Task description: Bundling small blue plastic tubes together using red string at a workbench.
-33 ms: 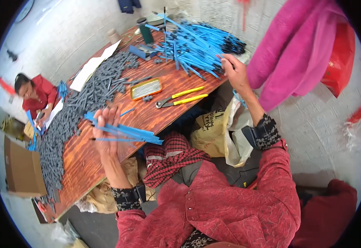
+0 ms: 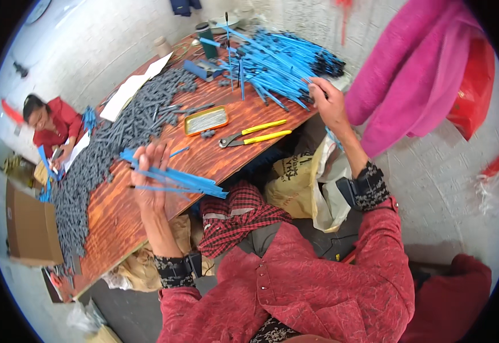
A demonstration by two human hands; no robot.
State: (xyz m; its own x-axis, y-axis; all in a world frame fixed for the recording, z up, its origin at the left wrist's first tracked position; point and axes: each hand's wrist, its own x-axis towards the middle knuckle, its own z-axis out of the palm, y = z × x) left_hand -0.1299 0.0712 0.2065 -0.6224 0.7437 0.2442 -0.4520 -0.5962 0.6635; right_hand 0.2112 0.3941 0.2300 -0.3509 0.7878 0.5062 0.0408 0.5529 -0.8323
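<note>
My left hand (image 2: 151, 177) is closed around a bundle of thin blue plastic strips (image 2: 195, 184), held above the near edge of the wooden table. At the right end of the table, my right hand (image 2: 329, 103) pinches the end of a blue strip at the edge of a big heap of blue strips (image 2: 278, 63). Many strips in that heap have black ends. Between my hands lie pliers (image 2: 255, 133) with yellow handles. Left of them, a yellow-rimmed tray (image 2: 206, 120) holds many thin metal pins.
Grey plastic pieces (image 2: 98, 166) cover much of the table's (image 2: 123, 220) left side. A dark green bottle (image 2: 206, 41) stands at the back. Another person (image 2: 60, 123) works at the far left beside a cardboard box (image 2: 32, 223). Pink cloth (image 2: 406, 68) hangs at right; a sack (image 2: 289, 180) stands below.
The scene has shifted slightly in the picture. Both hands keep nearly the same places, the left with its bundle and the right at the blue heap.
</note>
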